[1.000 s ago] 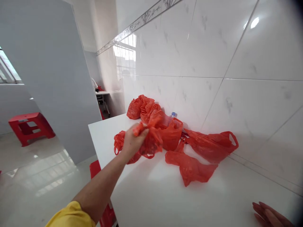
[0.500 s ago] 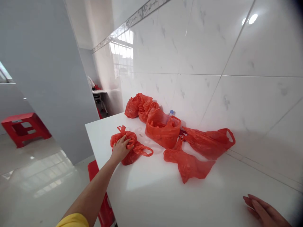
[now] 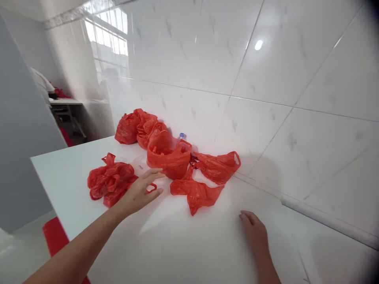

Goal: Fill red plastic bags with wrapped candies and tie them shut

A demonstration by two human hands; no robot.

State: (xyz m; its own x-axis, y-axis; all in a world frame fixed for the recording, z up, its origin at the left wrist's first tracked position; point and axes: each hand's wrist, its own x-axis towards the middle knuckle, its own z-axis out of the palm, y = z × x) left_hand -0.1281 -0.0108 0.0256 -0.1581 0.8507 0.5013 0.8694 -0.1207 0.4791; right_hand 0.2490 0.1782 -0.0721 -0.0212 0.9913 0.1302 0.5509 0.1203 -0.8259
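My left hand (image 3: 139, 192) hovers open over the white table (image 3: 183, 244), fingers stretched toward an upright red plastic bag (image 3: 168, 156) that stands open at the top. Just left of that hand lies a knotted, crumpled red bag (image 3: 108, 179). A flat red bag (image 3: 197, 193) lies in front of the upright one, and another with loop handles (image 3: 219, 166) lies to its right. My right hand (image 3: 254, 232) rests palm down on the table, fingers loosely curled and holding nothing. A clear bottle with a blue cap (image 3: 182, 137) shows behind the upright bag.
Two more bunched red bags (image 3: 136, 127) sit against the glossy white tiled wall (image 3: 266, 98). The table's left edge drops to the floor, where something red (image 3: 55, 238) stands below. A grey partition (image 3: 17, 138) rises on the left, with another table (image 3: 63, 101) behind it.
My left hand set the crumpled red bag down on the table, let go and moved right toward the upright bag. My right hand came further into view. The view swung right.
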